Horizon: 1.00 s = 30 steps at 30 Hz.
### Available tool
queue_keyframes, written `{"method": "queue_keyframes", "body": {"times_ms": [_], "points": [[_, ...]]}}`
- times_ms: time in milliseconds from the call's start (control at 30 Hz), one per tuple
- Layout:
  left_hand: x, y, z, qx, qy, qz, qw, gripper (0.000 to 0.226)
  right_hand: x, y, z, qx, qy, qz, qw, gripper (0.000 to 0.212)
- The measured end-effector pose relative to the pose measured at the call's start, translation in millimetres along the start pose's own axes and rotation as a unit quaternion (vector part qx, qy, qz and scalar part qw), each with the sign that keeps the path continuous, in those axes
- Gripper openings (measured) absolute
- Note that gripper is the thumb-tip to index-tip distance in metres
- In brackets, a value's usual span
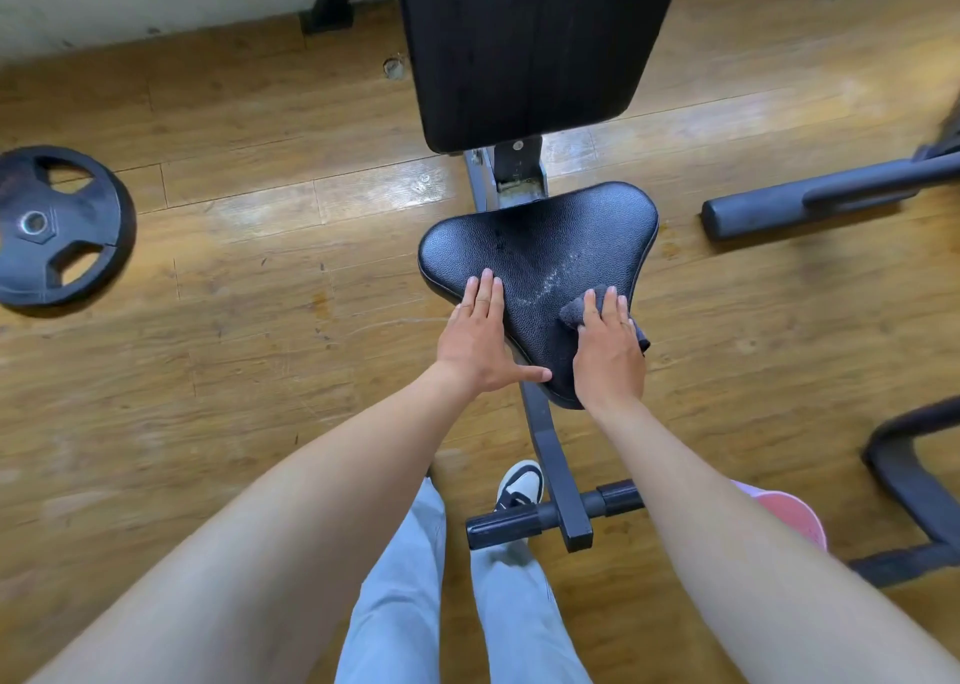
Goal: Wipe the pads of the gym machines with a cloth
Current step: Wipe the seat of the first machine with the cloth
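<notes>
A black triangular seat pad [545, 236] of a gym bench sits in the middle of the view, with a whitish scuffed streak on its surface. My left hand [480, 337] lies flat on the pad's left edge, fingers straight and thumb spread. My right hand [608, 343] presses a dark grey cloth [574, 311] flat against the pad's right side, fingers straight on top of it. The cloth sticks out on both sides of that hand. Behind the seat rises the black back pad [530, 38].
A black weight plate [52, 226] lies on the wooden floor at the left. The bench's grey frame [558, 475] and its foot bar [524, 517] run toward my legs and shoe. Another machine's padded bar [810, 200] and dark frame [914, 475] stand at the right.
</notes>
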State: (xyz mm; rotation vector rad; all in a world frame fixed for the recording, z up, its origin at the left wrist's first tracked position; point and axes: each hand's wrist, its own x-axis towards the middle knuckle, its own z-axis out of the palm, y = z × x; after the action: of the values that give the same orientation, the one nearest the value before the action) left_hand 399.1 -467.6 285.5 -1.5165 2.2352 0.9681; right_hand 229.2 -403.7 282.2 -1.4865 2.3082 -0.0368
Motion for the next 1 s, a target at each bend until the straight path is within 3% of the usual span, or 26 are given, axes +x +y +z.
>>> {"method": "queue_keyframes", "body": {"times_ms": [167, 400, 633, 867, 1000], "points": [[-2, 1, 1, 0.001, 0.007, 0.001, 1.0, 0.153, -64, -1, 12, 0.024, 0.017, 0.009, 1.0, 0.053], [-3, 0, 4, 0.004, 0.022, 0.001, 1.0, 0.153, 25, 5, -13, 0.006, -0.018, 0.04, 0.999, 0.053], [-4, -4, 7, 0.001, 0.032, 0.008, 0.999, 0.153, -41, 1, 6, 0.013, 0.014, 0.02, 1.0, 0.054], [-2, -4, 8, -0.008, 0.035, 0.006, 0.999, 0.153, 27, 2, -5, 0.003, -0.001, 0.025, 1.0, 0.053], [-4, -2, 7, -0.009, 0.026, 0.004, 1.0, 0.153, -1, 1, 2, 0.007, 0.021, 0.011, 1.0, 0.052]]}}
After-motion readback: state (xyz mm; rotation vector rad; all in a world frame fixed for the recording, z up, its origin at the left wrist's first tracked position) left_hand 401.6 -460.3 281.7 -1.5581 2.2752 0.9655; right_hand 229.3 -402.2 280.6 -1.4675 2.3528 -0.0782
